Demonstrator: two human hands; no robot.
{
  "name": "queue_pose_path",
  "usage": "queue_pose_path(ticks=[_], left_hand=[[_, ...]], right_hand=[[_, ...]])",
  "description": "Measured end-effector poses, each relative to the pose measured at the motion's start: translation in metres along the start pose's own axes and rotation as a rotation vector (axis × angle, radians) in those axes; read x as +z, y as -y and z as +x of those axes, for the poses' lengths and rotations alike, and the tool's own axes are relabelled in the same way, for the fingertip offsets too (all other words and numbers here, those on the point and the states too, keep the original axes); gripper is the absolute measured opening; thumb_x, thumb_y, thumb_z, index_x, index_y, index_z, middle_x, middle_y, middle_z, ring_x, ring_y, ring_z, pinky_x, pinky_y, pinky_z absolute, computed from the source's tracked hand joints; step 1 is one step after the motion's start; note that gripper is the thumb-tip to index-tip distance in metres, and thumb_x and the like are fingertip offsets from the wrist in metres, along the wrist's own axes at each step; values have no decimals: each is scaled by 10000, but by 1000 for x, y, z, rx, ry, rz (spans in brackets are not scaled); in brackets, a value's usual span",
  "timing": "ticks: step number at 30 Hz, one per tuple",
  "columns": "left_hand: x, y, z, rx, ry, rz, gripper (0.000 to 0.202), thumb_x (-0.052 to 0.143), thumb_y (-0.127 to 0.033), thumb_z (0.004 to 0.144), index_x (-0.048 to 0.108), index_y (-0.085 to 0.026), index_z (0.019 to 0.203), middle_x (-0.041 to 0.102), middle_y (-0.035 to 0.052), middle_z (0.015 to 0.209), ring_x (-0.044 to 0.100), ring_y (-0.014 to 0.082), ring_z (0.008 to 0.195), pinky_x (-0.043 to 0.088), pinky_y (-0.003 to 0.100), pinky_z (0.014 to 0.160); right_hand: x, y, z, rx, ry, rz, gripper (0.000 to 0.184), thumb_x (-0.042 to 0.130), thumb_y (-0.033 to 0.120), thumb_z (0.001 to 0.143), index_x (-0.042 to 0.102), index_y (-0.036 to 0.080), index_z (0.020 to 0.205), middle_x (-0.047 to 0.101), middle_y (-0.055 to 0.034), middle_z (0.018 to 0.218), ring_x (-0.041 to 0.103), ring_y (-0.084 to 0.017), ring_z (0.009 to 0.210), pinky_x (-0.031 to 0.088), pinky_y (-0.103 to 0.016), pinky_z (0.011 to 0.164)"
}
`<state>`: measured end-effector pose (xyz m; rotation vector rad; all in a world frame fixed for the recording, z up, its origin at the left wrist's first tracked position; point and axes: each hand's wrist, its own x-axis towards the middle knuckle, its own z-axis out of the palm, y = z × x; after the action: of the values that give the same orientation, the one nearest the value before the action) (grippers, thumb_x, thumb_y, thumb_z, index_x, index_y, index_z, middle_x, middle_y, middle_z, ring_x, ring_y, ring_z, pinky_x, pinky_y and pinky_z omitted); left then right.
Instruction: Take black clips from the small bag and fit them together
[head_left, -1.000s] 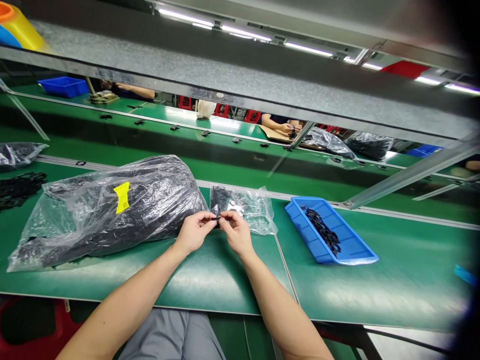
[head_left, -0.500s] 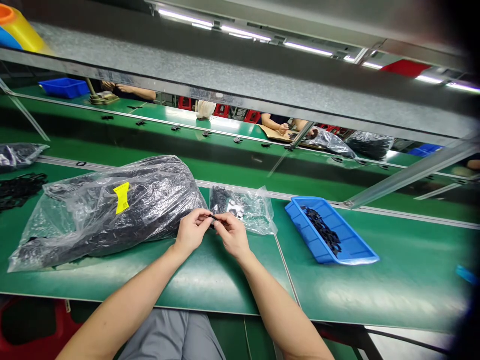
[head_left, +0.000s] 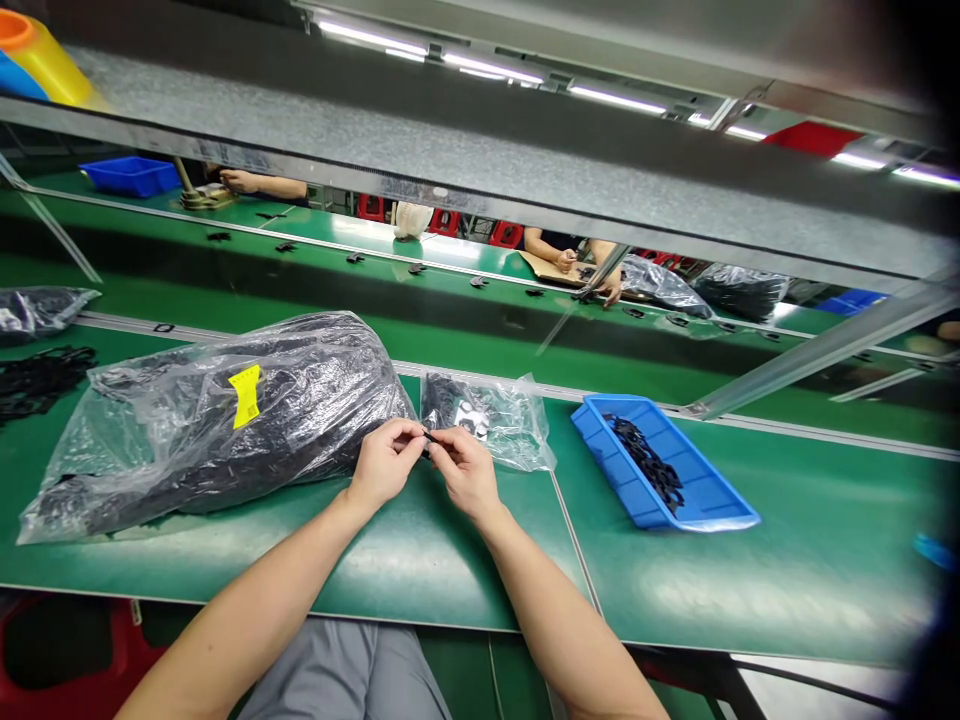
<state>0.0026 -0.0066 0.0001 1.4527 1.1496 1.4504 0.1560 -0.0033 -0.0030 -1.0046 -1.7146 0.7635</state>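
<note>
Between my fingertips is a small black part, mostly hidden, so its exact kind does not show. My left hand pinches it from one side and my right hand from the other. Just behind my hands lies a small clear bag with dark pieces and a white label in it. To the left of my left hand rests a large clear plastic bag full of black parts, marked with a yellow tag.
A blue tray with black parts stands at the right on the green table. More loose black parts lie far left. Behind runs a green belt with a row of small parts. Across it, co-workers' hands show. A slanted metal strut rises at right.
My hands stay almost still, holding the black part. Across the belt, one co-worker's hand has reached down to the belt's edge, and another co-worker's hand at the far left has shifted.
</note>
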Motion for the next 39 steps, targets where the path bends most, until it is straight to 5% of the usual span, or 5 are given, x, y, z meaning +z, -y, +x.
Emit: queue_pose_path(ticks=[13, 23, 31, 39], left_hand=[[-1, -4, 6, -305, -23, -277, 159, 707, -255, 666, 682, -145, 778, 667, 21, 722, 603, 119, 637, 493, 221, 569], [4, -1, 3, -315, 82, -305, 239, 702, -301, 728, 636, -139, 890, 678, 38, 751, 650, 138, 672, 509, 239, 612], [4, 1, 0, -170, 94, -119, 211, 668, -285, 749, 690, -148, 908, 709, 63, 864, 654, 170, 762, 526, 299, 738], [3, -3, 3, -283, 107, -259, 256, 738, -297, 681, 671, -133, 867, 640, 9, 649, 600, 132, 604, 484, 258, 590]], right_hand=[[-2, 5, 2, -131, 15, -105, 178, 571, 279, 871, 689, 253, 1000, 654, -42, 843, 601, -180, 777, 503, -337, 718], [5, 2, 5, 320, -81, 432, 278, 726, 417, 727, 646, 215, 902, 677, -16, 790, 646, -162, 620, 573, -342, 635], [-1, 1, 8, 337, -99, 363, 286, 734, 422, 711, 670, 205, 887, 655, -13, 780, 605, -147, 640, 538, -283, 570], [-10, -2, 13, 396, -57, 495, 258, 782, 378, 668, 663, 184, 788, 597, 26, 636, 525, -104, 549, 474, -238, 520]])
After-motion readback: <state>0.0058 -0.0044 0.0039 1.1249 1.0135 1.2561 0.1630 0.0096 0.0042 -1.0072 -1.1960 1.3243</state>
